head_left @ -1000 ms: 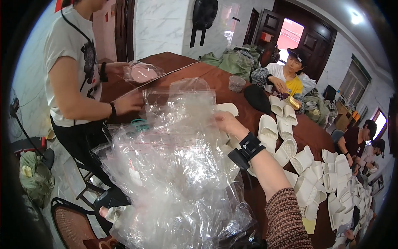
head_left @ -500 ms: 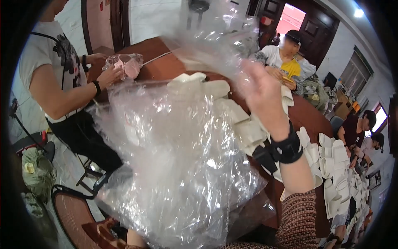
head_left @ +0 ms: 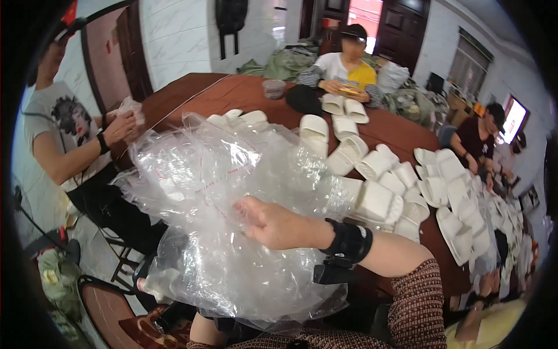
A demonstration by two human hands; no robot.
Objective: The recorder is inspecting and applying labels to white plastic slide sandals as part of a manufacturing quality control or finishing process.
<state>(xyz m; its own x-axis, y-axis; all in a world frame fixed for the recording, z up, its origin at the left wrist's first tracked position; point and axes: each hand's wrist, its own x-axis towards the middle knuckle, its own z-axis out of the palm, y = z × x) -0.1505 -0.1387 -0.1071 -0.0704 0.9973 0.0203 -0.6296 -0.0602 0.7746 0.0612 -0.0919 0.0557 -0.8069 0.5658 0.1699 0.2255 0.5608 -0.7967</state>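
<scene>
A loose heap of clear plastic bags (head_left: 232,273) spreads in front of me, some with faint red print. My right hand (head_left: 270,224), with a black band at the wrist, is closed over the middle of the heap, its curled fingers pinching the thin film. My left forearm (head_left: 209,331) comes in from below and disappears beneath the bags. The fingers of my left hand are hidden, so their grip does not show. Just beyond the bags, white slippers (head_left: 378,200) lie stacked on the brown table (head_left: 192,93).
To the left a person (head_left: 70,134) stands handling a small clear bag. Across the table sits a person in a cap (head_left: 346,70), beside a clear tub (head_left: 274,88). More white slippers (head_left: 459,203) are piled at right, near other people. A chair (head_left: 107,308) stands at lower left.
My right hand has come down and left from above the table, where it held a blurred plastic bag, onto the heap. The view has shifted, and the person at left has raised their hands.
</scene>
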